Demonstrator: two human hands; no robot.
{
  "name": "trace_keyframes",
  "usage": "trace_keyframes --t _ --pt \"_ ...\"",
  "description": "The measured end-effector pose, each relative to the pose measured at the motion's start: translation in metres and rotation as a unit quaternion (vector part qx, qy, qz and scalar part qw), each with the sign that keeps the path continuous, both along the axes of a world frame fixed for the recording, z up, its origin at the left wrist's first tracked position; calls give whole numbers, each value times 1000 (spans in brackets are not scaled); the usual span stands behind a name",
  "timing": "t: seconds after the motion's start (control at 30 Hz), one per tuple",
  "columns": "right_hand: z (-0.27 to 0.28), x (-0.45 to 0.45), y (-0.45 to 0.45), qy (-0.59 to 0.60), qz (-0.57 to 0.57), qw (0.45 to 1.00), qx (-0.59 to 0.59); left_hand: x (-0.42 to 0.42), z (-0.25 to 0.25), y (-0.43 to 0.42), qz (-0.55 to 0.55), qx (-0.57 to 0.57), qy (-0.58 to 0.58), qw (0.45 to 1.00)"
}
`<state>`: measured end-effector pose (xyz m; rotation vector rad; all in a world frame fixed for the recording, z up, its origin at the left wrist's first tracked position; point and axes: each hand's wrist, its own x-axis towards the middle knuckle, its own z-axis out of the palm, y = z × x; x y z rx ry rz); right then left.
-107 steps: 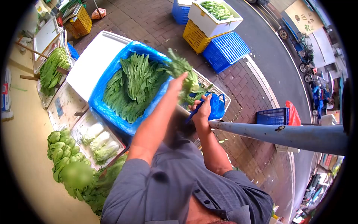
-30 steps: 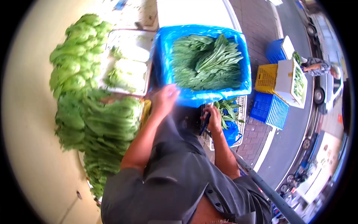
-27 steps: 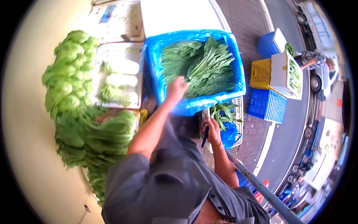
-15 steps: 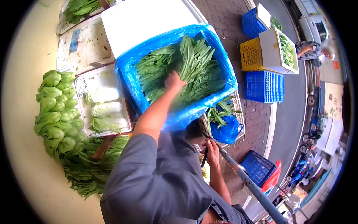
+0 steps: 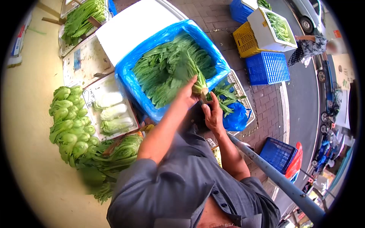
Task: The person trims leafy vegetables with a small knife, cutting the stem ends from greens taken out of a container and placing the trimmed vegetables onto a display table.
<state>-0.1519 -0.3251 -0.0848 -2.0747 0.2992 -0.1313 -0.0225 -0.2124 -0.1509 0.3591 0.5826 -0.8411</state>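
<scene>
My left hand (image 5: 187, 94) is closed around the base of a bunch of long-leaf lettuce (image 5: 186, 70), its pale stem end pointing toward my right hand. My right hand (image 5: 214, 116) grips a small knife (image 5: 204, 95), whose blade is at the stem end; I cannot tell whether it is cutting in. Both hands are over the near edge of a box lined with blue plastic (image 5: 123, 72). More long-leaf lettuce (image 5: 152, 72) fills that box. Just right of the knife are loose leaves (image 5: 226, 97) and a blue plastic bag (image 5: 236, 117) on a white crate.
Napa cabbages (image 5: 114, 111) lie in a white tray at left, beside piled green heads (image 5: 72, 121). A white lid (image 5: 140, 22) stands behind the box. A metal pole (image 5: 273, 171) slants across the lower right. Crates (image 5: 268, 68) and a person (image 5: 310, 47) are by the road.
My left hand has drawn a lettuce bunch toward the box's near right edge. My right hand has come up from beside the pole, bringing the knife to the stem end.
</scene>
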Motion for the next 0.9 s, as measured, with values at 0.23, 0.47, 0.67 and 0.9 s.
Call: trace_keyframes --t 0.23,0.47,0.67,0.9 --pt "31 -11 -7 -31 -21 999 -23 -46 37 -33 47 -21 -8 999" --pt "40 -28 -18 -37 -54 997 -42 -56 43 -43 -10 11 3 1000" --pt "20 -34 -36 -168 -107 980 -3 -54 45 -72 -56 31 1 998" --pt "18 -41 -60 -132 -271 911 283 -52 93 -138 -130 95 -36 986"
